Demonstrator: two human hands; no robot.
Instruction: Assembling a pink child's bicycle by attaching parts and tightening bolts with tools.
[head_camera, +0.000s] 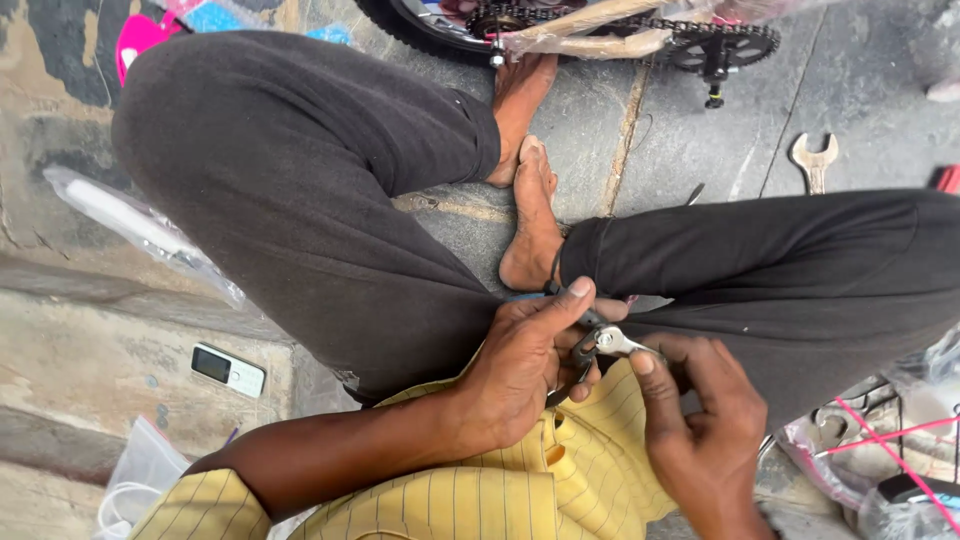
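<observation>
I sit cross-legged on a stone floor in dark trousers and a yellow striped shirt. My left hand (525, 365) is closed around a dark pair of pliers (583, 352), thumb stretched along the top. The pliers' jaws meet a small shiny metal part (620, 342). My right hand (700, 420) pinches that metal part from the right side with thumb and fingers. Both hands hover over my lap, close to my bare feet (530, 210).
A bicycle chainring with chain (715, 42) lies at the top, partly wrapped in plastic. An open-ended spanner (814, 160) rests on the floor at right. A small white device (228, 369) and plastic bags (140, 230) lie at left; wrapped parts (880, 450) sit at lower right.
</observation>
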